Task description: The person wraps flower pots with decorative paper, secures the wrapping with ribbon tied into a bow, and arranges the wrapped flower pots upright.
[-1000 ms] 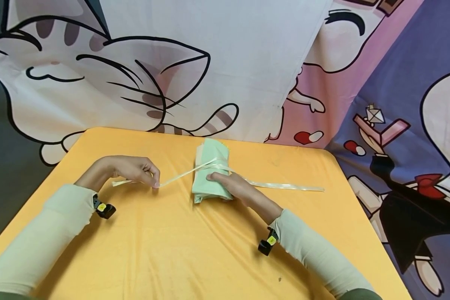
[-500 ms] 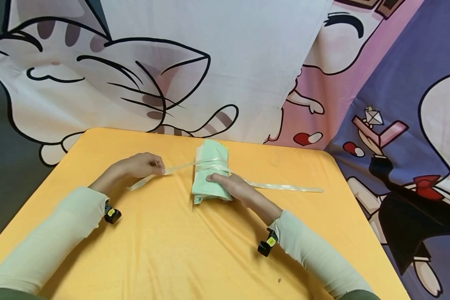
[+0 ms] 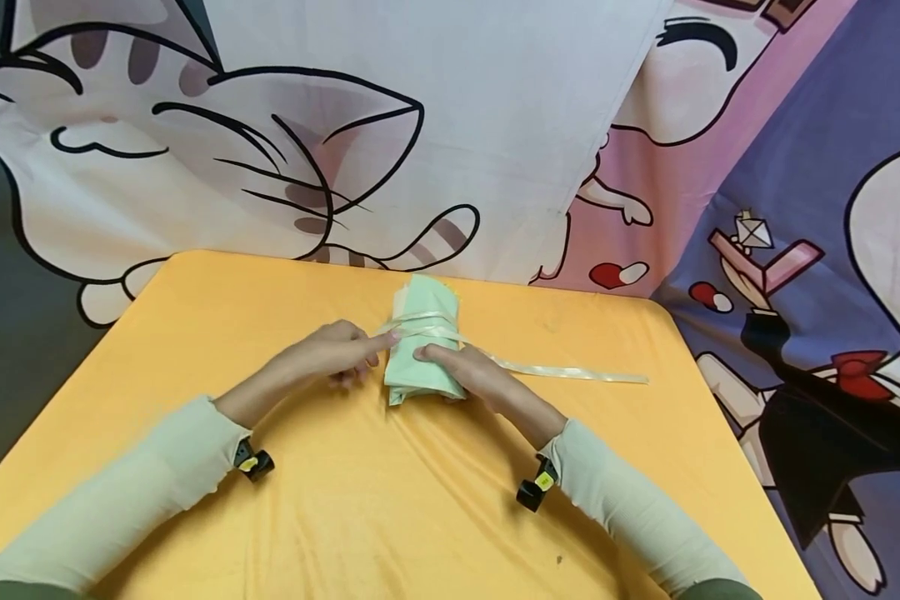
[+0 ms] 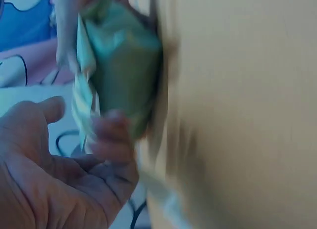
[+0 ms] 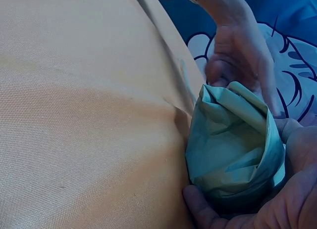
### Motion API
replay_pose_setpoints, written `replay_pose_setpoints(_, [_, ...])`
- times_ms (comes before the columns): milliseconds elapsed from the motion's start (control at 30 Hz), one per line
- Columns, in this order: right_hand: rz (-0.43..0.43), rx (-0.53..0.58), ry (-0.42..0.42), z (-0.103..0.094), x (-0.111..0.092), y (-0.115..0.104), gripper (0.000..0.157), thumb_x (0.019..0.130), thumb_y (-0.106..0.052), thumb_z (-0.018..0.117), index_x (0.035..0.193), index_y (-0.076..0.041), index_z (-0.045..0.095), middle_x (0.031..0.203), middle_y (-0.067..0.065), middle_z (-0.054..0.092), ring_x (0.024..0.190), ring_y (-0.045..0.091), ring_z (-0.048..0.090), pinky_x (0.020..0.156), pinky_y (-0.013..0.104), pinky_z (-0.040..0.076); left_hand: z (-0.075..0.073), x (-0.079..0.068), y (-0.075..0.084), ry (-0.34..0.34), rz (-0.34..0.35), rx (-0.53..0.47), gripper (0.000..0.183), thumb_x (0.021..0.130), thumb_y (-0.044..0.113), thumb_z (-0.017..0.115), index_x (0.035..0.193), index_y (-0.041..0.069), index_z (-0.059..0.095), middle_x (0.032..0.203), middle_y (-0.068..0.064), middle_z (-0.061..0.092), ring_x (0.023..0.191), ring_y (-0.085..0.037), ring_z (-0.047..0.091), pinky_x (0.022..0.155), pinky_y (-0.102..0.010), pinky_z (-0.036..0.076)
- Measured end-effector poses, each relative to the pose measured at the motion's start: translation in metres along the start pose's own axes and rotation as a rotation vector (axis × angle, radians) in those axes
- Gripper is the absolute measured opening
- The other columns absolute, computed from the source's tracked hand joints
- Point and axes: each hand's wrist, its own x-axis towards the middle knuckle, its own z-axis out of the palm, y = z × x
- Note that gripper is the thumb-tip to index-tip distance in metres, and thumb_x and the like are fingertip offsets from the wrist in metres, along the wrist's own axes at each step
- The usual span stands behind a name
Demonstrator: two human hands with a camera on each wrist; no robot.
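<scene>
A mint-green wrapped bundle [image 3: 423, 367], its folded end showing in the right wrist view, lies near the table's far edge. Pale satin ribbon [image 3: 429, 327] crosses round its middle, and one tail [image 3: 570, 372] runs right along the table. My right hand [image 3: 468, 372] grips the bundle's right side, thumb on top and fingers round the lower side. At the left side, my left hand [image 3: 337, 354] reaches with an extended finger to the ribbon. Its thumb stands apart in the left wrist view, the other fingers loosely bent. Another ribbon tail [image 4: 171, 206] hangs blurred past these fingers.
A yellow cloth [image 3: 330, 508] with some creases covers the table. Behind it hangs a white cloth backdrop [image 3: 510, 125] with cartoon drawings, and a blue and pink one [image 3: 780, 200] on the right. Each wrist wears a small black camera [image 3: 255, 461].
My left hand has moved right from the ribbon's left tail to the bundle's side, and its pinch on the ribbon has opened. My right hand keeps its grip on the bundle.
</scene>
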Motion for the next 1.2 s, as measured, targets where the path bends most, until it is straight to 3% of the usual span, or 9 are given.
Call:
replay_pose_setpoints(100, [-0.001, 0.003, 0.004, 0.000, 0.000, -0.001, 0.055, 0.095, -0.067, 0.073, 0.112, -0.014, 0.076, 0.118, 0.010, 0.073, 0.093, 0.018, 0.067, 0.081, 0.029, 0.056, 0.014, 0.005, 0.004, -0.096, -0.091, -0.172, 0.083, 0.106, 0.075, 0.061, 0.116, -0.006, 0.077, 0.098, -0.021, 0.079, 0.067, -0.018, 0.072, 0.064, -0.034, 0.066])
replay_pose_setpoints(200, [0.004, 0.005, 0.009, 0.001, 0.000, -0.002, 0.055, 0.095, -0.065, 0.073, 0.114, -0.013, 0.072, 0.118, 0.010, 0.071, 0.093, 0.018, 0.066, 0.079, 0.029, 0.057, 0.022, 0.013, 0.001, -0.149, -0.129, -0.292, 0.079, 0.109, 0.070, 0.061, 0.119, -0.007, 0.078, 0.101, -0.019, 0.079, 0.075, -0.018, 0.078, 0.075, -0.036, 0.070])
replay_pose_setpoints(367, [0.009, 0.016, 0.001, 0.002, 0.001, 0.000, 0.056, 0.095, -0.065, 0.073, 0.114, -0.013, 0.072, 0.117, 0.010, 0.070, 0.091, 0.018, 0.067, 0.078, 0.030, 0.058, 0.030, 0.024, -0.005, -0.212, -0.123, -0.475, 0.070, 0.116, 0.056, 0.059, 0.134, -0.010, 0.073, 0.111, -0.017, 0.083, 0.096, -0.020, 0.083, 0.093, -0.039, 0.070])
replay_pose_setpoints(467, [0.009, 0.016, -0.003, 0.001, 0.001, 0.000, 0.058, 0.095, -0.066, 0.073, 0.117, -0.013, 0.074, 0.121, 0.011, 0.071, 0.093, 0.019, 0.068, 0.079, 0.030, 0.059, 0.032, 0.028, -0.007, -0.230, -0.103, -0.557, 0.066, 0.117, 0.050, 0.059, 0.139, -0.011, 0.069, 0.112, -0.014, 0.083, 0.101, -0.019, 0.082, 0.096, -0.038, 0.069])
replay_pose_setpoints(633, [0.011, 0.005, 0.007, 0.001, 0.002, -0.001, 0.061, 0.094, -0.067, 0.074, 0.121, -0.012, 0.074, 0.129, 0.013, 0.070, 0.099, 0.020, 0.068, 0.082, 0.030, 0.058, 0.033, 0.029, -0.008, -0.258, -0.069, -0.619, 0.063, 0.119, 0.044, 0.057, 0.143, -0.014, 0.064, 0.109, -0.009, 0.082, 0.100, -0.017, 0.080, 0.093, -0.035, 0.069])
replay_pose_setpoints(767, [0.007, 0.014, -0.007, 0.001, 0.001, -0.002, 0.058, 0.095, -0.066, 0.074, 0.118, -0.013, 0.074, 0.126, 0.011, 0.071, 0.097, 0.019, 0.068, 0.082, 0.030, 0.060, 0.035, 0.028, -0.008, -0.271, -0.069, -0.635, 0.063, 0.120, 0.043, 0.055, 0.146, -0.015, 0.061, 0.109, -0.008, 0.081, 0.101, -0.018, 0.079, 0.093, -0.034, 0.068])
replay_pose_setpoints(933, [0.010, 0.075, -0.061, 0.000, 0.001, -0.003, 0.058, 0.099, -0.062, 0.073, 0.125, -0.011, 0.075, 0.124, 0.011, 0.074, 0.097, 0.020, 0.071, 0.081, 0.038, 0.069, 0.035, 0.028, -0.009, -0.257, -0.108, -0.659, 0.066, 0.119, 0.048, 0.054, 0.148, -0.011, 0.059, 0.114, -0.012, 0.080, 0.105, -0.022, 0.080, 0.096, -0.040, 0.069])
replay_pose_setpoints(1200, [0.020, 0.091, -0.083, -0.001, -0.001, -0.002, 0.065, 0.100, -0.061, 0.073, 0.139, -0.009, 0.069, 0.124, 0.011, 0.075, 0.098, 0.023, 0.071, 0.078, 0.040, 0.070, 0.039, 0.028, -0.010, -0.221, -0.124, -0.718, 0.071, 0.115, 0.056, 0.060, 0.147, -0.008, 0.060, 0.124, -0.020, 0.077, 0.109, -0.028, 0.080, 0.101, -0.048, 0.068])
